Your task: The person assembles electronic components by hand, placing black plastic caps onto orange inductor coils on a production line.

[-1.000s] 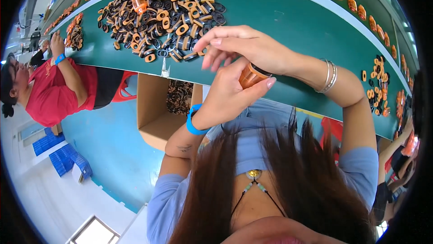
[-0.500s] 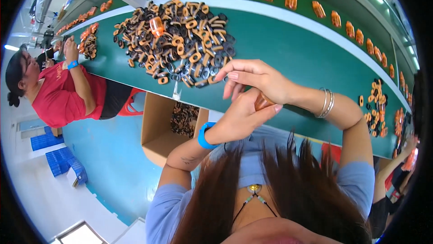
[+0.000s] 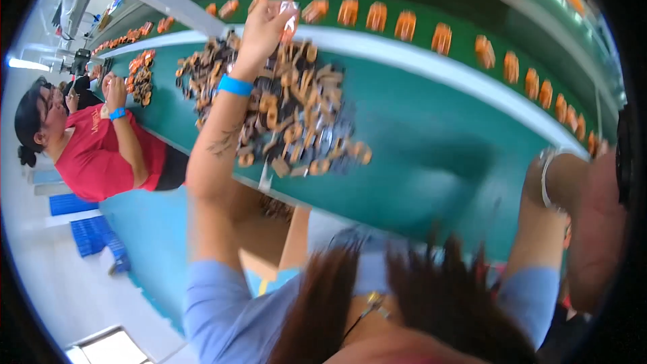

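Note:
My left hand (image 3: pixel 264 27) stretches far forward over a big pile of small orange and black parts (image 3: pixel 296 115) on the green table (image 3: pixel 431 142). Its fingers are pinched on a small pale part (image 3: pixel 290 8), right beside a row of orange parts (image 3: pixel 404 25) on the far strip. A blue wristband (image 3: pixel 234 85) sits on that arm. My right hand (image 3: pixel 596 229) is blurred at the right edge, close to the camera, with bracelets (image 3: pixel 547 175) on the wrist. What it holds is unclear.
A person in a red shirt (image 3: pixel 94 148) works at the table's left end beside a smaller pile of parts (image 3: pixel 138 74). An open cardboard box (image 3: pixel 269 229) stands under the table edge in front of me. Blue crates (image 3: pixel 94 236) lie on the floor at left.
My hands were together on an orange part near my chest. My left hand has since reached out to the far row, and my right hand has swung away to the right edge.

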The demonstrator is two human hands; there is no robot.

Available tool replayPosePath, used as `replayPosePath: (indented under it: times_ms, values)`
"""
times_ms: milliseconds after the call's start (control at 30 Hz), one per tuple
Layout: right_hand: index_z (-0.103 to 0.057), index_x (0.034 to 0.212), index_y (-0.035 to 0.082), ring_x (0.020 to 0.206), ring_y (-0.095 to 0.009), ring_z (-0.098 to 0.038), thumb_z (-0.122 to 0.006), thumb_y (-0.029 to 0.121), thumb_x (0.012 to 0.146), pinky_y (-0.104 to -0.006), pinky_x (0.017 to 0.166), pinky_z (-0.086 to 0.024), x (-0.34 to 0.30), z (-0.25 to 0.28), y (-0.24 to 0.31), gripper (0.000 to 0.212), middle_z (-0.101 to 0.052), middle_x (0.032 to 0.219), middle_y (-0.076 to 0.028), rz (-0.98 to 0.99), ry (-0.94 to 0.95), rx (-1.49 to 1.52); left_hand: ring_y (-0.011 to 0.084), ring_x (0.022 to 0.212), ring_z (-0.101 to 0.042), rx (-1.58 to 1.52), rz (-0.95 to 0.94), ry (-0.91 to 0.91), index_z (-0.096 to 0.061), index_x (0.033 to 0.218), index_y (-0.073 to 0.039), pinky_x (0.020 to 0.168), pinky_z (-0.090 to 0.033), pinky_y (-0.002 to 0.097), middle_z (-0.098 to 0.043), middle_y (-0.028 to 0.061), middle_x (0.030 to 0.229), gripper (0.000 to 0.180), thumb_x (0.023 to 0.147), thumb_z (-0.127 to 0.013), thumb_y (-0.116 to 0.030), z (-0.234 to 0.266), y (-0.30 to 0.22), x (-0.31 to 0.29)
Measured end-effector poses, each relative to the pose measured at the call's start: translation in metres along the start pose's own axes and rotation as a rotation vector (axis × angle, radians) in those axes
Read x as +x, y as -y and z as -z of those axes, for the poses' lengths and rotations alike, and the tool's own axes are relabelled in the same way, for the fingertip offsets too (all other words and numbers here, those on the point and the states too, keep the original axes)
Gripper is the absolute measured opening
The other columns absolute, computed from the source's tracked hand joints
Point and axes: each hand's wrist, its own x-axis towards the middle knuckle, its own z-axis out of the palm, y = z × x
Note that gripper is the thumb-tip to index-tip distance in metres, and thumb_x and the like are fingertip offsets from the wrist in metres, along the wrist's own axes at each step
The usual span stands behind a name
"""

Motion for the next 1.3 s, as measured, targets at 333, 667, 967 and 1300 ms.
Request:
replayPosePath:
  times_ms: [333, 667, 967, 1300]
  values:
    - [-0.055, 0.117, -0.003, 0.111, -0.029, -0.055, -0.051, 0.025, 0.087, -0.0417, 0.096, -0.040, 0.084, -0.138, 0.019, 0.042, -0.059, 0.116, -0.019, 0.201, -0.061, -0.080, 0.0225, 0.081, -0.066, 0.529, 0.089, 0.002, -0.062, 0.108, 0.000, 0.072, -0.051, 0.0322, -0.069, 0.0145, 0.090, 0.033, 0.083, -0.067, -0.021, 0.036, 0.067, 0.087]
    - [-0.055, 0.118, -0.004, 0.109, -0.031, -0.055, -0.047, 0.023, 0.088, -0.0452, 0.097, -0.040, 0.027, -0.042, -0.030, 0.041, -0.059, 0.116, -0.021, -0.009, -0.267, -0.026, 0.0358, 0.090, -0.057, 0.921, -0.575, 0.059, -0.065, 0.099, -0.002, 0.082, -0.046, 0.0423, -0.063, 0.0162, 0.091, 0.030, 0.085, -0.065, -0.028, -0.025, 0.038, 0.091]
    - [-0.052, 0.120, -0.004, 0.099, -0.024, -0.058, -0.045, 0.004, 0.088, -0.0367, 0.090, -0.046, 0.033, -0.173, 0.044, 0.034, -0.059, 0.113, -0.019, -0.335, -0.038, 0.145, 0.0366, 0.088, -0.059, 0.861, -0.378, 0.179, -0.054, 0.115, -0.014, 0.079, -0.047, 0.0430, -0.060, 0.0186, 0.088, 0.042, 0.078, -0.073, -0.025, -0.049, 0.040, 0.044]
    - [-0.059, 0.112, 0.003, 0.089, -0.029, -0.061, -0.067, 0.010, 0.081, -0.0367, 0.079, -0.050, -0.089, -0.235, 0.088, 0.033, -0.059, 0.100, -0.013, -0.492, 0.873, 0.122, 0.0140, 0.089, -0.065, -0.045, -0.326, 0.024, -0.058, 0.107, 0.005, 0.078, -0.054, 0.0262, -0.066, 0.0088, 0.097, 0.029, 0.082, -0.070, -0.005, -0.026, -0.054, -0.099]
